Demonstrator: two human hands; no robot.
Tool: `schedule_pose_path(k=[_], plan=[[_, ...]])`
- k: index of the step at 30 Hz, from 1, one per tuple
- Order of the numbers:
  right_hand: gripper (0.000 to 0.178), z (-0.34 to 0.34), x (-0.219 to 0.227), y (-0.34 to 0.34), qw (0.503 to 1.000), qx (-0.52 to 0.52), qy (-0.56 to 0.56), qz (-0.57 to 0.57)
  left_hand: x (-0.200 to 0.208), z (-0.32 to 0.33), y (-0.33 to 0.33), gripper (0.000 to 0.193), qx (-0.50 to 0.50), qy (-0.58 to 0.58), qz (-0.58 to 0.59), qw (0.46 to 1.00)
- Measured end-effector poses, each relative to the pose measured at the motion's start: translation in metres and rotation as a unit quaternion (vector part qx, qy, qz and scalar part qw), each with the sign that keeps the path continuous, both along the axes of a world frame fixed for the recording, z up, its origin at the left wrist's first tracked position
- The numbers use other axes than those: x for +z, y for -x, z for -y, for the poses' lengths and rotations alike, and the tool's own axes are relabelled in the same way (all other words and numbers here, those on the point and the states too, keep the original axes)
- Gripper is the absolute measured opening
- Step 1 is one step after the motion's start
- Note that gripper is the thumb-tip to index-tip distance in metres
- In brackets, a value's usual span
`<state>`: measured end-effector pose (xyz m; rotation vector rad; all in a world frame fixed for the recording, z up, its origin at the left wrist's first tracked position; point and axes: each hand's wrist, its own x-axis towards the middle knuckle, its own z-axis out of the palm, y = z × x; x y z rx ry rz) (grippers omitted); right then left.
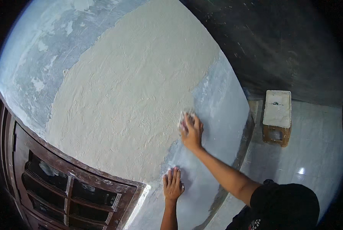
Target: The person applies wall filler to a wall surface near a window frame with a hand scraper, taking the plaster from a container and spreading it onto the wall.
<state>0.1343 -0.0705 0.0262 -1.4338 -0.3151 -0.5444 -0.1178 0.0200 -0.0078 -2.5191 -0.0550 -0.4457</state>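
My right hand [191,132] is closed around a small pale scraper [182,117], partly hidden by the fingers and blurred. The scraper meets the wall at the right border of a broad patch of cream putty [114,88], wet-looking and ridged. Lower and to the left, my left hand [173,184] lies against the smooth grey part of the wall [213,132], its fingers stretched upward. Whitish marks show by its fingertips and thumb; whether anything lies under the palm is hidden.
A brown wooden window or door frame with dark panes [68,188] borders the wall at lower left. At right, a white tub of pale putty [277,113] stands on a brown stool [277,136] over the tiled floor [313,153]. Black clothing [286,203] fills the lower right.
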Motion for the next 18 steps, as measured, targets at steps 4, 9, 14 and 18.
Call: schedule_pose_path(k=[4, 9, 14, 18], plan=[[0.057, -0.004, -0.031, 0.09, 0.996, 0.06, 0.034, 0.048, 0.003, -0.003, 0.01, 0.064, 0.011, -0.007, -0.003, 1.0], [0.058, 0.001, -0.004, 0.027, 0.999, 0.023, -0.033, 0.033, 0.001, -0.001, 0.003, 0.065, -0.008, -0.041, 0.006, 0.999], [0.055, -0.008, -0.023, 0.08, 0.994, 0.1, 0.009, 0.041, 0.0, -0.006, 0.007, 0.065, -0.021, -0.012, 0.015, 1.0], [0.054, 0.006, -0.037, 0.115, 0.979, 0.155, 0.078, 0.106, 0.002, -0.008, 0.01, 0.062, -0.012, 0.048, 0.003, 0.999]])
